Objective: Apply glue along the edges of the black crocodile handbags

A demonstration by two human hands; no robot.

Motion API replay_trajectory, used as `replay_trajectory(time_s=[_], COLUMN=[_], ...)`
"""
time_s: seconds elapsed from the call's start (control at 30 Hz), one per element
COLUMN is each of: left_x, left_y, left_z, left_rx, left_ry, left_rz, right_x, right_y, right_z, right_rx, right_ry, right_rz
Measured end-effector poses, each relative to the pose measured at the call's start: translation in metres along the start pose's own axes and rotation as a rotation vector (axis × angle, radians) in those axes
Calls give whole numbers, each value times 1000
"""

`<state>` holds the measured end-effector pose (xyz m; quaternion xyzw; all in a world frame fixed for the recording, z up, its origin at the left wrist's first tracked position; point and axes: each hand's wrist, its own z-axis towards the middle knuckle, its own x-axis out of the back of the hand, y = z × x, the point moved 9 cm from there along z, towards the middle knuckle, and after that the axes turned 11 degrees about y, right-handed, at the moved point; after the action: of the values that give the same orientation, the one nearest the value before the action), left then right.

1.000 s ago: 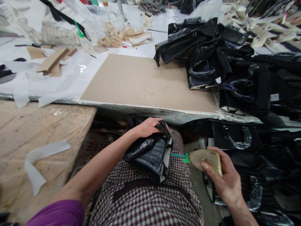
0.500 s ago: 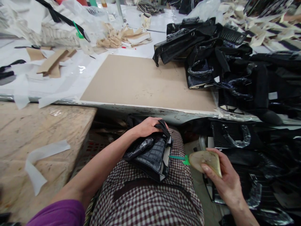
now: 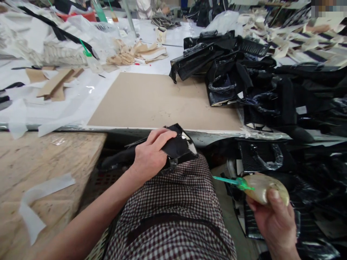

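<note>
Over my lap, my left hand grips a black handbag, thumb hidden beneath it. One end of the bag, with pale lining or board showing along its edge, points to the right. In my right hand is a yellowish squeeze glue bottle, held on its side. Its green cap and long thin nozzle point left toward the bag, apart from it. A checked apron covers my lap below both hands.
A brown board lies on the white table ahead. Black bags are heaped at its right, and more black bags lie below at my right. A wooden surface with a white strip is at my left.
My left hand has turned the bag over, so its crocodile-patterned side and handle no longer face up. My right hand has drawn the bottle away to the right.
</note>
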<state>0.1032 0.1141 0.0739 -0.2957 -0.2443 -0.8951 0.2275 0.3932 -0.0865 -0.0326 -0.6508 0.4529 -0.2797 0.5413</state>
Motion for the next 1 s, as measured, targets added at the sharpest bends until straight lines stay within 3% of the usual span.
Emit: replay_trajectory(time_s=[0.1, 0.23, 0.33, 0.47, 0.7, 1.0], left_x=[7, 15, 21, 14, 0, -5], left_y=[10, 1, -9, -21, -37, -40], left_z=[-18, -52, -81, -117, -110, -111], left_rx=[-5, 135, 315, 665, 823, 747], left_ry=[-53, -119, -149, -214, -263, -351], left_rz=[65, 18, -111, -325, -505, -548], right_x=[5, 4, -2, -20, -77, -110], right_y=[12, 33, 46, 54, 49, 44], right_z=[0, -3, -4, 5, 25, 37], right_rx=[-43, -94, -119, -72, 194, 463], right_ry=[43, -8, -88, -203, -421, -501], right_rz=[6, -27, -76, -234, -529, -696])
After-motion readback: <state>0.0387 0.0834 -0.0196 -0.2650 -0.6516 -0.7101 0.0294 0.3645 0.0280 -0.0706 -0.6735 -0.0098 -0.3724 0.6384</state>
